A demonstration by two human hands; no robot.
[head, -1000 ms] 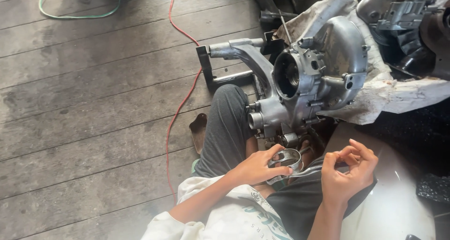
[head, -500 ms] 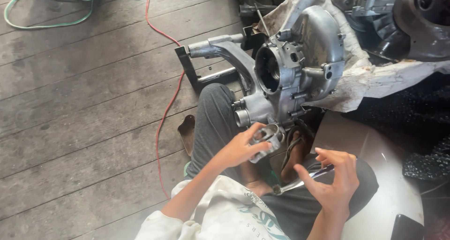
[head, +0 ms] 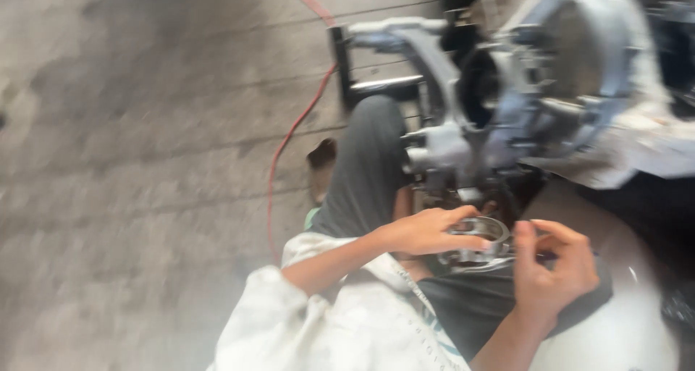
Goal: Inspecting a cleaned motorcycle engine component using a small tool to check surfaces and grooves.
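The picture is blurred by motion. My left hand (head: 423,231) grips a round metal ring-shaped part (head: 483,235) over my lap. My right hand (head: 552,266) is right beside it, fingers curled at the part's right edge; whether it pinches something small I cannot tell. Just above the hands stands a grey metal engine casing (head: 521,103) with a dark round bore facing me. My knee in dark trousers (head: 365,161) rises to the left of the casing.
A black metal stand (head: 376,85) carries the engine casing on a wooden plank floor (head: 145,161). A red cable (head: 289,139) runs across the planks. A crumpled pale cloth (head: 651,150) lies under the casing at the right. A white rounded surface (head: 622,335) sits at lower right.
The camera has swung, so the view is blurred and shifted. My right hand has moved left and up to the metal ring part; my left hand still holds it.
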